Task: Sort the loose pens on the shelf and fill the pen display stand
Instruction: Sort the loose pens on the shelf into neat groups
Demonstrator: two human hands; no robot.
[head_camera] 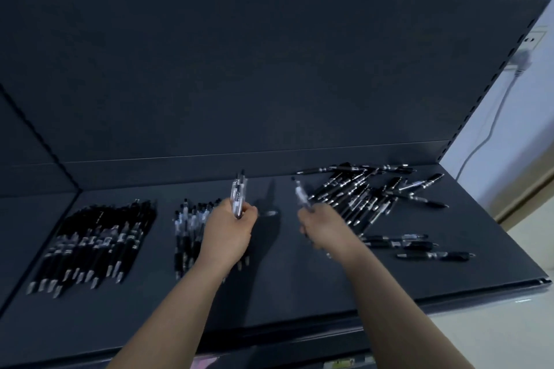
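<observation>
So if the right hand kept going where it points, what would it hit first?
Probably the dark grey back panel: the right hand, holding a clear-barrelled pen, points over bare shelf, left of the jumbled black pens. Depth unclear.

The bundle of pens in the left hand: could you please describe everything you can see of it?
The bundle of pens is a small handful, count unclear, with clear, plastic-looking barrels and dark ends pointing up. The left hand grips it near its lower part and holds it roughly upright above the shelf, over the right end of the middle row of similar pens. Nothing else is seen touching it. Its lower ends are hidden by the fingers.
</observation>
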